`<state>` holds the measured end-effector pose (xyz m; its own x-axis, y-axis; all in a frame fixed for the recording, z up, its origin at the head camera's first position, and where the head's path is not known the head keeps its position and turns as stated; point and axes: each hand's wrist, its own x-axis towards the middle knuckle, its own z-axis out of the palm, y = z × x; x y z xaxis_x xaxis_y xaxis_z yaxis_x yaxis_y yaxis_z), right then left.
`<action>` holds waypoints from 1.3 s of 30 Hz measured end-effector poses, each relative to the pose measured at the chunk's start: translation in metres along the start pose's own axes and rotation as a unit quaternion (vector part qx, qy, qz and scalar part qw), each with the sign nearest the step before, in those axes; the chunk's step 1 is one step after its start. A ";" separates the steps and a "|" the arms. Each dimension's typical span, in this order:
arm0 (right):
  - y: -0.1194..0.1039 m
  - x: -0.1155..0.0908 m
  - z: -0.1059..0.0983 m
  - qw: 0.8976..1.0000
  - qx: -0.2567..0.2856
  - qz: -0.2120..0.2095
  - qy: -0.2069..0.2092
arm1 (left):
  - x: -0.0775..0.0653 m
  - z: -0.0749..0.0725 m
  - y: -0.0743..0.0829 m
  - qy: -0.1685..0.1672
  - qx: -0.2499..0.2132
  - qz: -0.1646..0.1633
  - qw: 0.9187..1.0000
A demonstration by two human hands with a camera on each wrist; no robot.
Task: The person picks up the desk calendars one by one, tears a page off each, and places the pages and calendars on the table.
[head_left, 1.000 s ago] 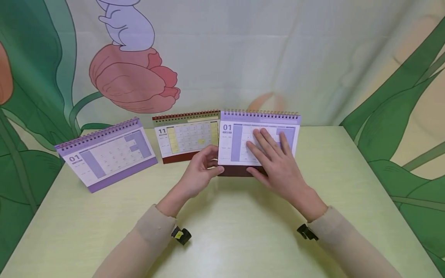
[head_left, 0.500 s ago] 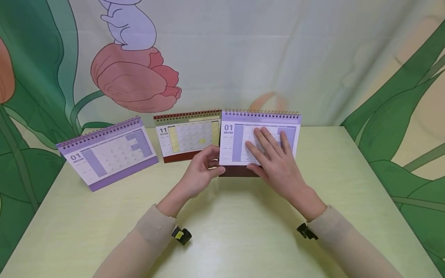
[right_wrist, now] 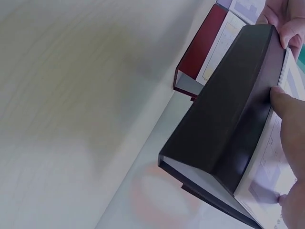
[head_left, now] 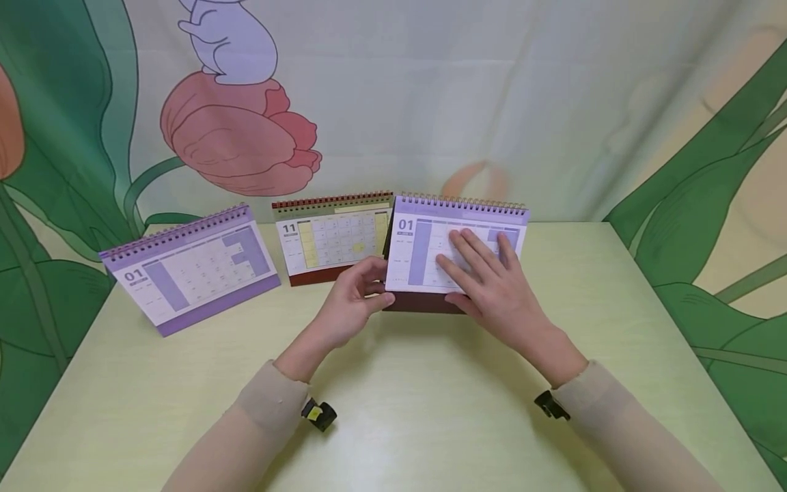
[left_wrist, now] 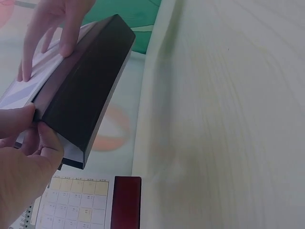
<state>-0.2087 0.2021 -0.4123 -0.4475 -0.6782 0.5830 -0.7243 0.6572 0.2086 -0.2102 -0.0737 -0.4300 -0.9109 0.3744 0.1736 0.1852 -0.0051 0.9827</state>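
A desk calendar [head_left: 455, 208] with a purple-banded "01" page and a dark brown stand [head_left: 424, 303] is held above the table. My left hand [head_left: 350, 301] pinches the stand's lower left corner between thumb and fingers. Spread almost straight, the fingers of my right hand [head_left: 498, 294] lie on the page, with the thumb by its bottom edge. Both wrist views show the dark underside of the stand [left_wrist: 90, 81] lifted off the tabletop. Part of the printed grid is covered by the right hand.
Just left stands a calendar [head_left: 338, 239] with a green-banded "11" page and a red base. Farther left, a purple "01" calendar [head_left: 197, 273] stands angled. A printed curtain [head_left: 399, 102] hangs behind the pale table [head_left: 393, 424].
The held calendar has tilted and turned slightly, its top right corner shifting a little left. A dark strip of its stand now shows at its left edge. Both hands keep their places on it.
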 end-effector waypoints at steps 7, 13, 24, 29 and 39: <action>-0.002 0.001 0.002 0.999 -0.036 -0.007 0.000 | 0.001 -0.001 0.003 -0.004 0.006 -0.005 1.000; -0.008 0.002 0.006 0.998 -0.051 -0.009 0.022 | 0.001 -0.002 0.005 -0.007 0.005 -0.004 1.000; -0.013 0.001 0.006 0.997 -0.063 -0.011 0.031 | 0.001 0.000 0.009 -0.006 -0.009 0.007 1.000; -0.013 0.002 0.007 0.995 -0.069 -0.021 0.075 | 0.001 0.001 0.012 -0.006 -0.021 0.005 1.000; -0.015 0.001 0.011 0.991 -0.058 -0.029 0.121 | 0.000 0.003 0.011 -0.004 -0.038 0.006 0.999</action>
<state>-0.2037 0.1881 -0.4231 -0.2577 -0.6258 0.7362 -0.6740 0.6624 0.3272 -0.2072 -0.0705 -0.4189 -0.9056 0.3818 0.1850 0.1673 -0.0793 0.9827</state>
